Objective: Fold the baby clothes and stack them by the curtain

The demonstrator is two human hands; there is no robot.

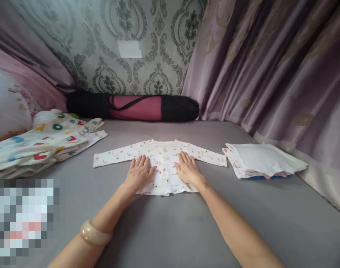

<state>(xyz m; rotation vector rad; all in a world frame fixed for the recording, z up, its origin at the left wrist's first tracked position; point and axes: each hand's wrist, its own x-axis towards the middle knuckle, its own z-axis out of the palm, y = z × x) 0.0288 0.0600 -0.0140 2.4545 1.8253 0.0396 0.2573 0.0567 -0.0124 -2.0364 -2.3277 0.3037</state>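
A small white long-sleeved baby shirt [161, 154] with a tiny print lies flat on the grey bed sheet [170, 230], sleeves spread to both sides. My left hand [140, 171] rests palm down on the shirt's left half, fingers stretched out. My right hand [188, 167] lies flat on the right half, fingers also extended. Neither hand grips anything. A pale bangle [94, 233] sits on my left forearm.
A stack of folded white clothes [263, 160] lies to the right. A pile of unfolded printed garments [44, 143] sits at the left. A black and pink rolled bag [133, 107] lies along the patterned wall. Purple curtains [270, 67] hang on the right.
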